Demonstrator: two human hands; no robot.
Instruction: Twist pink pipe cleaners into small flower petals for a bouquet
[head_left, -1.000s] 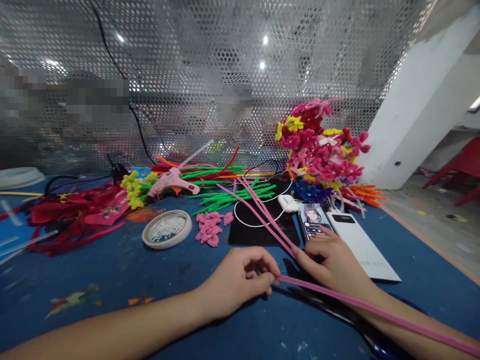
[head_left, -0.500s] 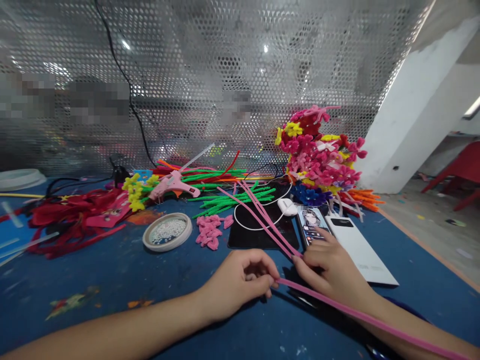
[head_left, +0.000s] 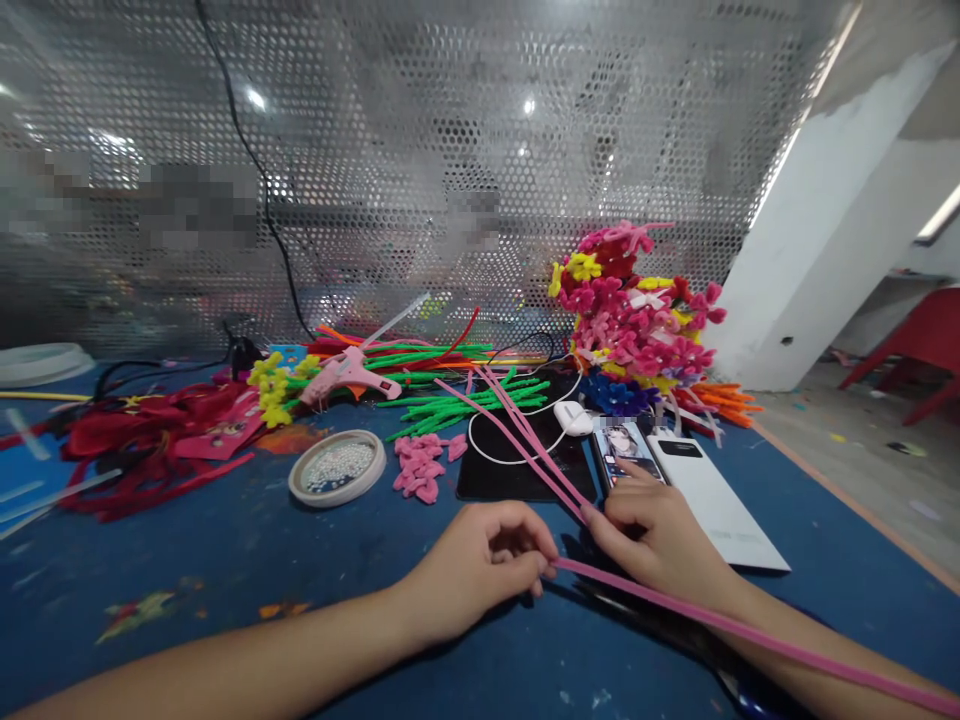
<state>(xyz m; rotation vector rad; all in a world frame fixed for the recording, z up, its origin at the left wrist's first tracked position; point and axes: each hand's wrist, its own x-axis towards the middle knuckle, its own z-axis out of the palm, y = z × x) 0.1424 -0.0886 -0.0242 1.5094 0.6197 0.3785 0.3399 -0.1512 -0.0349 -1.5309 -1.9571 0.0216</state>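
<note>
One pink strip [head_left: 645, 591] is pinched in my left grip [head_left: 480, 570], lower centre, running lower right; my right grip [head_left: 664, 530], right of centre, clasps further strips [head_left: 555, 472], index finger over the phone [head_left: 619, 437].

On our bench [head_left: 225, 560] we have the dish [head_left: 330, 498] of beads [head_left: 341, 462], the heap of pieces [head_left: 420, 468] just right of it, then the pad [head_left: 502, 484] beneath the strips [head_left: 553, 464], and the phone [head_left: 621, 440]. Behind the dish we see the glue gun [head_left: 349, 378], between the ribbons [head_left: 157, 440] at left and the stems [head_left: 469, 402] at right. The flower pile [head_left: 637, 315] sits behind the phone, before the panel [head_left: 390, 150].
</note>
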